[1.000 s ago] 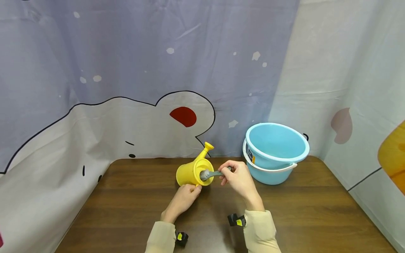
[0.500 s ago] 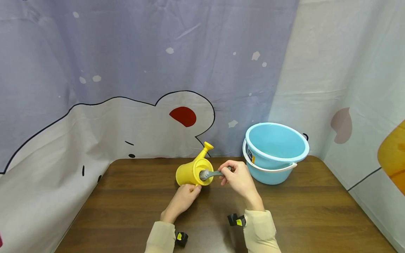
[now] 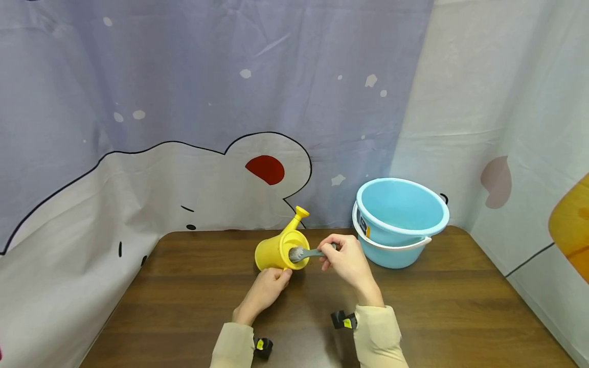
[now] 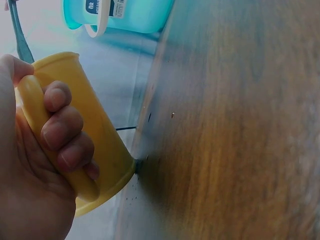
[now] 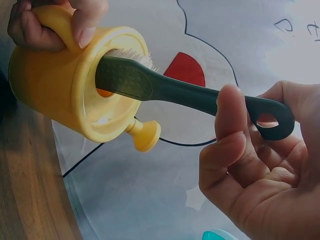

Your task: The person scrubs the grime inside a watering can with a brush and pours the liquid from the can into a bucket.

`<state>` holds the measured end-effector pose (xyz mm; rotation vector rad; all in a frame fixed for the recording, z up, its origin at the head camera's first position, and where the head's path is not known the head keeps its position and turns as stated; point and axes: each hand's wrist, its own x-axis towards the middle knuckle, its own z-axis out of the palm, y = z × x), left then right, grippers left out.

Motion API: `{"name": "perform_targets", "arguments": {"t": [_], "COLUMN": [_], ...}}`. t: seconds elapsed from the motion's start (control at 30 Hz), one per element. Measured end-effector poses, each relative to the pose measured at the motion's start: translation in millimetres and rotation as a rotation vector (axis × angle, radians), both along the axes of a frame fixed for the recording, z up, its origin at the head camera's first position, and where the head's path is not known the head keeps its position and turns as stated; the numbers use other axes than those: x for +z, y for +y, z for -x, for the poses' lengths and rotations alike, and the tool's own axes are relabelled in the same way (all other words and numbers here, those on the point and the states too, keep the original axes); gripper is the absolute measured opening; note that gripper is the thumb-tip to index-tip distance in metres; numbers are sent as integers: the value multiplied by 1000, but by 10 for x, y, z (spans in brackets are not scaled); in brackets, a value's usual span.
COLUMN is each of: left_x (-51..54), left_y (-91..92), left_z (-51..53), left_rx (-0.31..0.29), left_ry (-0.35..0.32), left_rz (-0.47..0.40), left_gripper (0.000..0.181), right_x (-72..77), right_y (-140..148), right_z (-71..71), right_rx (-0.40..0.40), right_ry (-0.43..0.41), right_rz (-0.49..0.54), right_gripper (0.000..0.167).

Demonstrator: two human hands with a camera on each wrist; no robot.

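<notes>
A yellow watering can (image 3: 269, 254) is tilted so that its open top faces right, its spout (image 5: 146, 136) pointing up and away in the head view. My left hand (image 3: 264, 291) grips the can by its handle (image 4: 37, 105), fingers curled round it. Between the thumb and fingers of my right hand (image 3: 347, 260) is the end of a grey-green scrub brush (image 5: 185, 95), near the hole in its handle. The brush's pale bristles (image 5: 132, 54) are partly inside the can's opening; how deep they reach is hidden.
A light blue bucket (image 3: 391, 255) with a white handle (image 3: 400, 248) stands at the back right of the brown wooden table (image 3: 175, 301). A printed curtain (image 3: 207, 92) hangs behind the table and along its sides.
Almost nothing differs. The whole head view has shifted very slightly, while both hands keep their hold on the can and the brush.
</notes>
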<state>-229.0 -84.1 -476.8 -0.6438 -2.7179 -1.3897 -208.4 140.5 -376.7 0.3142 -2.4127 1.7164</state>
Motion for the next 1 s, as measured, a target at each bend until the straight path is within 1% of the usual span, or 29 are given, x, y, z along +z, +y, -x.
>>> {"name": "perform_targets", "arguments": {"t": [0.2,0.37,0.53,0.73,1.0], "left_x": [-2,6,3,17,-11], "left_y": [-17,-13,-5,-9,-9], "left_z": [-7,-5,-1,-7,8], "left_rx": [3,6,1,10,-8], "left_ry": [-16,-15,-20,-24,8], "left_rz": [-1,-1,1,-2,0], "left_gripper": [50,50,49,50,52], "right_x": [6,22,12,10,27], "right_y": [-11,-2,31,49,54], "right_z": [-8,-21,-7,3,-20], "right_rx": [10,18,16,48,68], "right_ry": [-8,-15,-31,-40,-43], "right_rz": [14,53,58,85,76], "right_gripper": [17,17,18,17,17]}}
